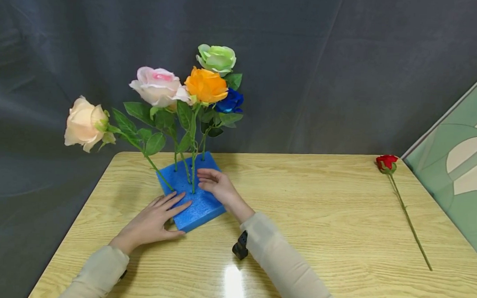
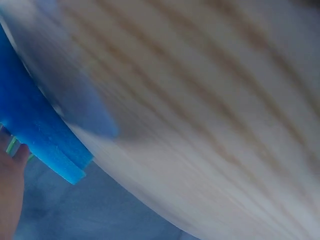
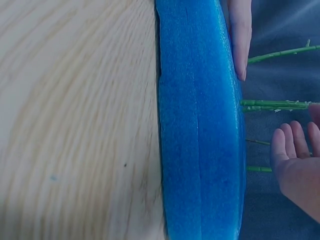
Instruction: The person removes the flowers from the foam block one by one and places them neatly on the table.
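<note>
head view: blue block [image 1: 202, 205] holds several roses [image 1: 206, 85].

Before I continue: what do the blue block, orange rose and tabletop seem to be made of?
Blue block: probably foam, with a slight sheen; it looks finely grainy and green stems stand in it.
Orange rose: perhaps fabric, mostly matte, judging by its soft folds; plastic is possible.
Tabletop: wood or wood-look laminate, smooth and semi-gloss, given its grain and bright glare.
</note>
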Available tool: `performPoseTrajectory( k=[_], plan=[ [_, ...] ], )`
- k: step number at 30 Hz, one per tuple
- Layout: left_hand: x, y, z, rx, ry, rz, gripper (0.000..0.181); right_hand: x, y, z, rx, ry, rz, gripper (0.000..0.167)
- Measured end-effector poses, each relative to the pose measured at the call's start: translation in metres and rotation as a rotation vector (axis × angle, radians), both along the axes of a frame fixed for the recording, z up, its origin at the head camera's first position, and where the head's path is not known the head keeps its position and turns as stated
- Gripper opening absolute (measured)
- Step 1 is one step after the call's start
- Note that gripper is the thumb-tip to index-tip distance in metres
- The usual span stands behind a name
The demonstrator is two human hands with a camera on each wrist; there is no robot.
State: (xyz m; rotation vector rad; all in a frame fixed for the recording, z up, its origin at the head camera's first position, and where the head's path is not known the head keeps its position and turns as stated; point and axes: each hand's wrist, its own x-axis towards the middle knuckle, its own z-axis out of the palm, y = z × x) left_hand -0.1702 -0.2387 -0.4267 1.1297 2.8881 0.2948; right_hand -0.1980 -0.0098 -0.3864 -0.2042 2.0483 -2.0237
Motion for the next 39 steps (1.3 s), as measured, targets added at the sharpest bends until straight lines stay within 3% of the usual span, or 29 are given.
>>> performPoseTrajectory(
  k=[12, 19, 24, 31, 39],
  plan=[
    [-0.002, -0.003, -0.006, 0.024, -0.055, -0.009, 0.082, 0.0, -0.012, 0.001, -0.007, 0.01, -0.008, 0.046],
    [-0.003, -0.004, -0.007, -0.005, -0.109, 0.012, 0.082, 0.001, -0.015, 0.003, 0.005, 0.007, -0.022, 0.041],
    [-0.003, -0.003, -0.007, -0.02, -0.098, 0.014, 0.081, 0.0, -0.015, 0.001, 0.007, 0.029, -0.035, 0.035],
    [-0.002, -0.002, -0.009, -0.002, -0.028, -0.013, 0.079, 0.0, -0.014, 0.0, -0.017, 0.063, -0.118, 0.031],
    [-0.002, -0.003, -0.012, 0.008, -0.05, -0.011, 0.078, -0.002, -0.015, 0.001, -0.075, 0.08, -0.218, 0.028]
  ],
)
